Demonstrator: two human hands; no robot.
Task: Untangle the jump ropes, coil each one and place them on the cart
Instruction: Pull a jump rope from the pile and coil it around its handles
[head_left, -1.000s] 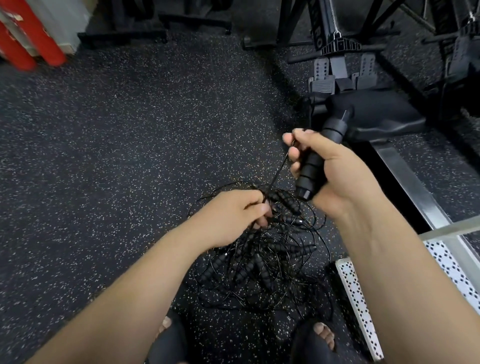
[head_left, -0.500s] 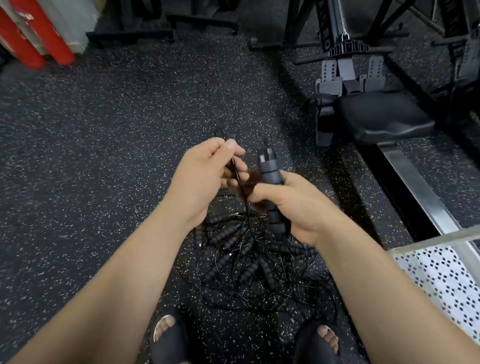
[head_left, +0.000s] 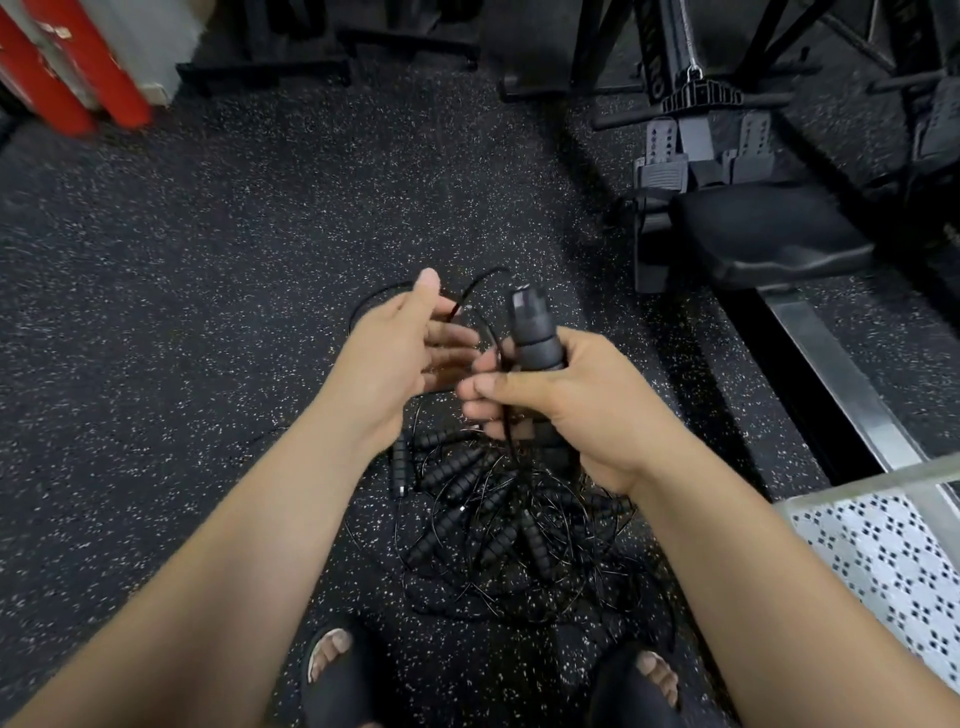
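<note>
Right grip (head_left: 587, 410): fingers curled round a black foam handle (head_left: 535, 332), thumb laid across the front. Handle stands nearly upright, its cap end clear above the fist.

Left grip (head_left: 395, 358): spread, fingers straight, thumb up, palm turned toward the handle. A loop of thin black cord (head_left: 480, 278) arcs above and behind these fingers. Cannot tell whether the cord rests on them; no pinch is visible.

A strand drops past the right fingertips into the tangle of jump ropes (head_left: 493, 514) on the speckled floor (head_left: 208, 312), directly below both grips and between the person's feet. Several more ribbed handles lie in it.

Handling, as judged: cord is light, limp and probably slick, and will snag on its own loops. Foam handles are the firm, grippy parts. Best hold is a handle in one grip, the other sliding along the cord to feed out loops.

Cart (head_left: 883, 561): white perforated shelf at lower right, near the pile, with no rope visible on the part in view.
</note>
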